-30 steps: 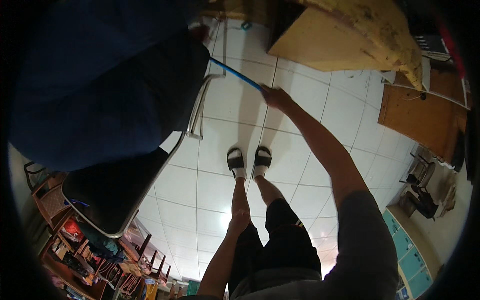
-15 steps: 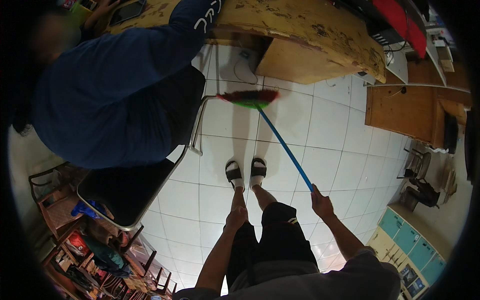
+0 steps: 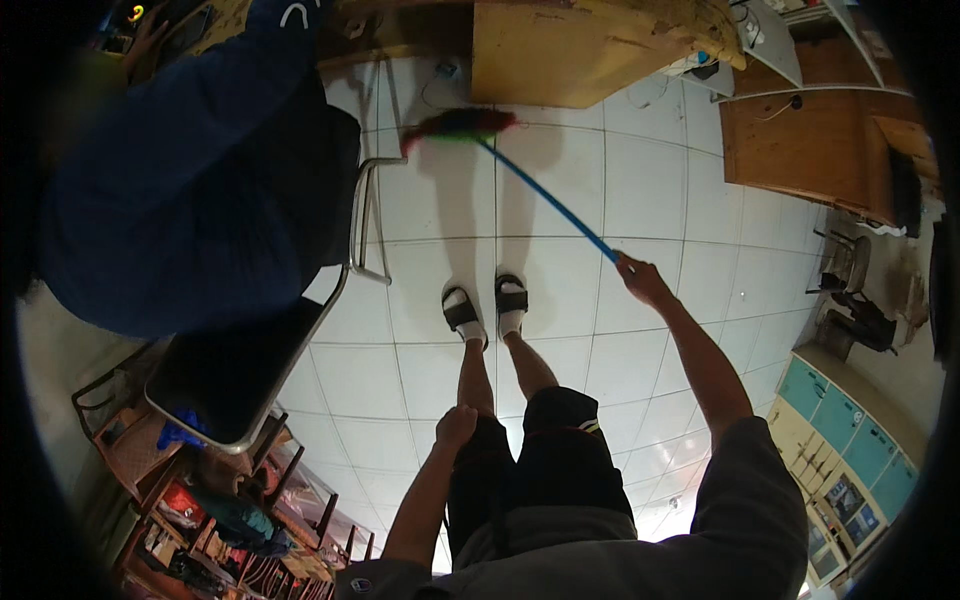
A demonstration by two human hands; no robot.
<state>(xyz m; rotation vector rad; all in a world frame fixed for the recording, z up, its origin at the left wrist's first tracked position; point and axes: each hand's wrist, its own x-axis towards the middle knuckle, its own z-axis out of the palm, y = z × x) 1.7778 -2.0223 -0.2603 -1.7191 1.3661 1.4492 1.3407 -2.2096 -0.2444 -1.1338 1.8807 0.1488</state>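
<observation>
My right hand (image 3: 643, 278) is closed round the upper end of a blue broom handle (image 3: 550, 199). The handle slants away to the left, down to the broom's head (image 3: 462, 125). Its bristles are red and dark with some green, and they rest on the white tiled floor (image 3: 548, 330) beside a metal chair leg. Close to my left knee hangs my left hand (image 3: 456, 427), its fingers curled in and nothing seen in them. Whether it touches the leg I cannot tell.
At the left, a person in dark blue (image 3: 170, 220) sits on a black-seated metal-framed chair (image 3: 235, 370). A worn yellow wooden desk (image 3: 570, 55) stands ahead. Stacked wooden chairs (image 3: 130, 445) fill the lower left. A brown cabinet (image 3: 790, 140) and a teal-and-cream cabinet (image 3: 845, 425) line the right.
My right hand has reached farther forward, and the broom's head has moved forward toward the desk. My left hand stays by my left knee. The whole view has shifted somewhat.
</observation>
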